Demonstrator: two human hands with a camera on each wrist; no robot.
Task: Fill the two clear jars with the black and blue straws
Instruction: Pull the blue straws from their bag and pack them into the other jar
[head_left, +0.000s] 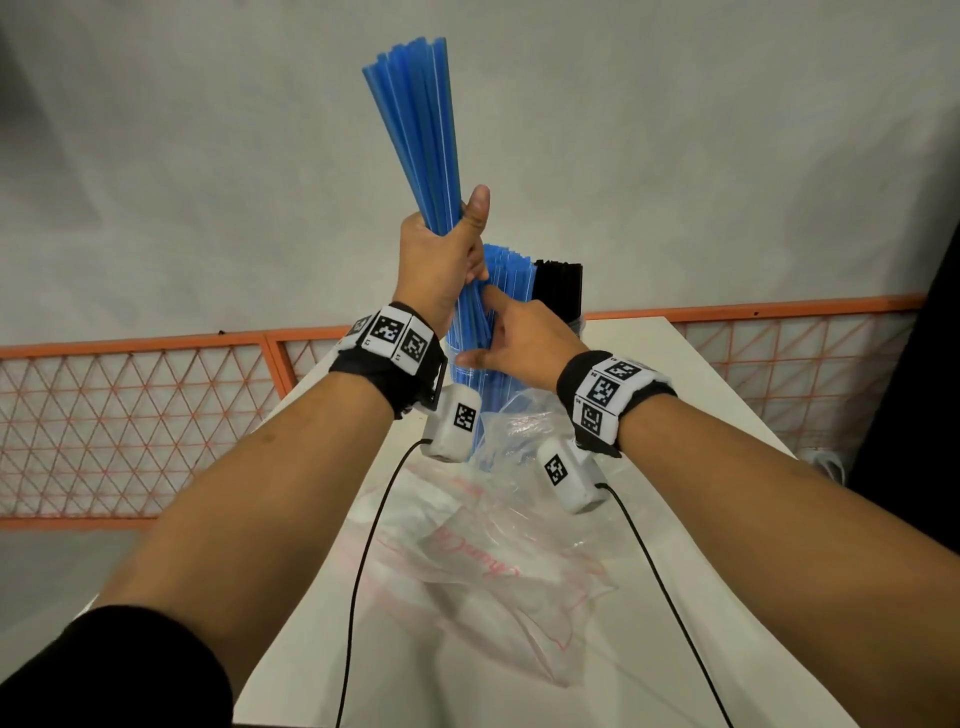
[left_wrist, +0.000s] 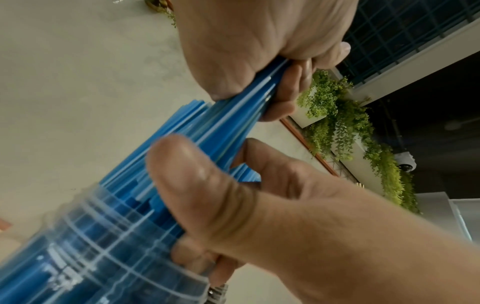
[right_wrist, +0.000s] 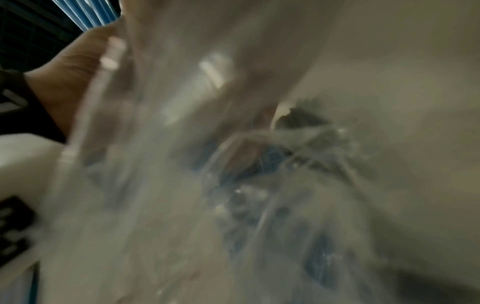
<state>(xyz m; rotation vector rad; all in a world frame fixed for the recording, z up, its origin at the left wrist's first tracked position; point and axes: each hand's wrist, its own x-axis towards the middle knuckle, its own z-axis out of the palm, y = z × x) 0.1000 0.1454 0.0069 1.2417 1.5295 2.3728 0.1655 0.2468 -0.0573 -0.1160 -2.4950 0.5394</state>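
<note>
Left hand (head_left: 441, 260) grips a bundle of blue straws (head_left: 415, 130), fingers wrapped round it, lower ends entering the near clear jar (left_wrist: 85, 242). Right hand (head_left: 511, 338) rests at that jar's mouth, forefinger extended against the straws already standing inside; remaining fingers: cannot tell. Black straws (head_left: 560, 286) stand just behind this jar, seemingly loaded. Plastic bags (head_left: 498, 561) lie on the table (head_left: 717, 597) in front. Judgement: nearly finished; this bundle remains to seat.

Bare indoor workspace: white table (head_left: 691, 364), orange mesh fence (head_left: 156, 415), plain grey wall (head_left: 675, 156).
</note>
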